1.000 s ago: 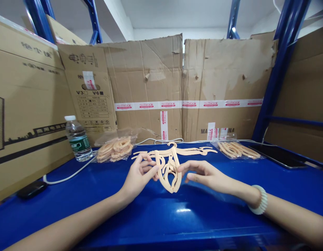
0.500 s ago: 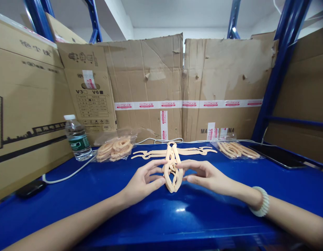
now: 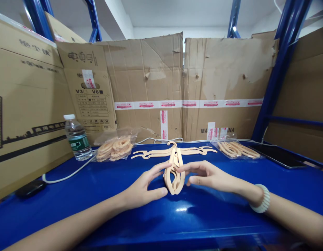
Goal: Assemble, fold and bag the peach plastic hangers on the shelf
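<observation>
A beige folding clothes hanger, its arms folded down and its hook at the top, is between my two hands. My left hand is at its left side, index finger laid across the upper part, thumb by the lower left edge. On the right, my right hand reaches its index finger over the front of the hanger, while the thumb is a little off the edge. The other fingertips are partly hidden. Behind it, unfolded beige hangers lie crosswise on the blue table.
Clear bags of folded hangers lie left and right. A water bottle, a black object and a white cable are at left. A dark phone or tablet is at right. Cardboard walls the back.
The hanger has turned slightly, its upper end shifting right and its hook showing more plainly. My left thumb has slid lower and my right index finger has come further over the front.
</observation>
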Demonstrator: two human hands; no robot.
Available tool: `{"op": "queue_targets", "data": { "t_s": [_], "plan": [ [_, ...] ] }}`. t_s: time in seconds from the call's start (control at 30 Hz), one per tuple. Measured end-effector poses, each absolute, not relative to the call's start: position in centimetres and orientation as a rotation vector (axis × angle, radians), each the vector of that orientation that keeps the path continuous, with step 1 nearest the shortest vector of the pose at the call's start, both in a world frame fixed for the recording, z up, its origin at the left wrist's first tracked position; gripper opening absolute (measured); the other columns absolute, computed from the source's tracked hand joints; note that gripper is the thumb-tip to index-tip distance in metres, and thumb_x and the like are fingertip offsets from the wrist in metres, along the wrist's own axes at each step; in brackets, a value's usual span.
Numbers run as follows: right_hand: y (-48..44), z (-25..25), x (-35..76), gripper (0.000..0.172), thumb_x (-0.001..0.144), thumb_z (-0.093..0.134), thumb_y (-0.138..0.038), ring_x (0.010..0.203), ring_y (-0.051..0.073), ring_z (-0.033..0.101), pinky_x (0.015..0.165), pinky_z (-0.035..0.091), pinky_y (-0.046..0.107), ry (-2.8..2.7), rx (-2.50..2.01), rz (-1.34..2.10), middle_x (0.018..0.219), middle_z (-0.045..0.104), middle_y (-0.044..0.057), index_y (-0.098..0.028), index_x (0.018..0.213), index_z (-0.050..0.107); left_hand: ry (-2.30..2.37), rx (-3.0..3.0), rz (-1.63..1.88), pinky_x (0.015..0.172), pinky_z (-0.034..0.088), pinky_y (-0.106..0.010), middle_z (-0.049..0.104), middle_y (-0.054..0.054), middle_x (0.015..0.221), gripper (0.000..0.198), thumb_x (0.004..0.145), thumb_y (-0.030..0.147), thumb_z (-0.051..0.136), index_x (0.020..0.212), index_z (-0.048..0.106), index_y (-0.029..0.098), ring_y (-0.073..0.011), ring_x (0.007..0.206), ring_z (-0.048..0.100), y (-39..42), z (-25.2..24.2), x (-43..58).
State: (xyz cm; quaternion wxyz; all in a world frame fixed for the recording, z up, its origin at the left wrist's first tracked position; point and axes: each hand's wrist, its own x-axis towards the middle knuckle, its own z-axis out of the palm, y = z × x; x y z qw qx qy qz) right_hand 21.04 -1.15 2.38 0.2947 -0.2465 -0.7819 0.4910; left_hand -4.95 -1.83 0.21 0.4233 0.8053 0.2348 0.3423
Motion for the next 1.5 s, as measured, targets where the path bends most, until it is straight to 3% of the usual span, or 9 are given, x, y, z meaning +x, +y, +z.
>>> {"op": "queue_targets", "data": {
  "t_s": [0.2, 0.33, 0.47, 0.6, 0.83, 1.17, 1.5],
  "plan": [
    [0.0, 2.1, 21.6, 0.043, 0.079, 0.068, -0.037, 0.091, 0.018, 0.065, 0.085, 0.052, 0.035, -1.951, -0.757, 1.344, 0.105, 0.068, 0.009, -0.015, 0.116, 0.062, 0.863, 2.337, 0.885, 0.113, 0.022, -0.052, 0.029, -0.01, 0.151, 0.065, 0.08, 0.026, 0.062, 0.14, 0.035, 0.025, -0.0302, 0.139, 0.026, -2.0, 0.6, -5.4],
    [0.3, 2.4, 22.4, 0.041, 0.08, 0.065, -0.037, 0.081, 0.017, 0.061, 0.071, 0.052, 0.032, -2.149, -0.962, 1.079, 0.098, 0.067, 0.008, -0.015, 0.114, 0.063, 0.865, 2.493, 0.671, 0.113, 0.023, -0.051, 0.029, -0.009, 0.151, 0.061, 0.079, 0.026, 0.063, 0.137, 0.041, 0.026, -0.0312, 0.138, 0.026, -2.5, 0.9, -5.5],
    [0.2, 2.4, 23.0, 0.045, 0.08, 0.063, -0.034, 0.075, 0.017, 0.057, 0.068, 0.049, 0.03, -2.41, -1.107, 0.708, 0.092, 0.065, 0.005, -0.017, 0.121, 0.058, 0.764, 2.623, 0.482, 0.112, 0.027, -0.048, 0.035, -0.008, 0.148, 0.057, 0.08, 0.032, 0.063, 0.134, 0.046, 0.027, -0.0313, 0.137, 0.028, -2.8, 1.1, -5.5],
    [0.3, 2.0, 23.3, 0.043, 0.085, 0.059, -0.037, 0.084, 0.019, 0.056, 0.077, 0.047, 0.032, -2.56, -1.022, 0.507, 0.099, 0.061, 0.006, -0.021, 0.124, 0.054, 0.747, 2.679, 0.45, 0.111, 0.027, -0.048, 0.043, -0.007, 0.144, 0.054, 0.082, 0.037, 0.062, 0.134, 0.047, 0.029, -0.0311, 0.136, 0.032, -2.9, 1.2, -5.5],
    [0.0, 1.6, 22.9, 0.052, 0.089, 0.051, -0.048, 0.091, 0.021, 0.054, 0.087, 0.044, 0.037, -2.652, -1.066, 0.34, 0.101, 0.051, 0.007, -0.023, 0.133, 0.047, 0.838, 2.672, 0.423, 0.112, 0.026, -0.049, 0.039, -0.007, 0.146, 0.057, 0.083, 0.042, 0.06, 0.137, 0.044, 0.03, -0.0321, 0.137, 0.029, -2.8, 1.1, -5.8],
    [0.2, 0.7, 22.0, 0.049, 0.091, 0.048, -0.049, 0.094, 0.024, 0.053, 0.085, 0.045, 0.039, -2.578, -1.054, 0.143, 0.103, 0.054, 0.011, -0.021, 0.13, 0.051, 0.928, 2.613, 0.421, 0.113, 0.022, -0.05, 0.035, -0.009, 0.149, 0.059, 0.084, 0.043, 0.059, 0.137, 0.044, 0.025, -0.0332, 0.139, 0.025, -2.5, 0.8, -6.0],
    [0.3, 1.0, 22.1, 0.057, 0.086, 0.053, -0.054, 0.099, 0.026, 0.051, 0.088, 0.043, 0.041, -2.614, -1.075, 0.182, 0.109, 0.053, 0.012, -0.019, 0.132, 0.049, 0.963, 2.669, 0.389, 0.114, 0.023, -0.047, 0.029, -0.007, 0.152, 0.053, 0.089, 0.044, 0.052, 0.137, 0.04, 0.026, -0.0296, 0.14, 0.021, -2.4, 0.7, -6.0]
  ]
}}
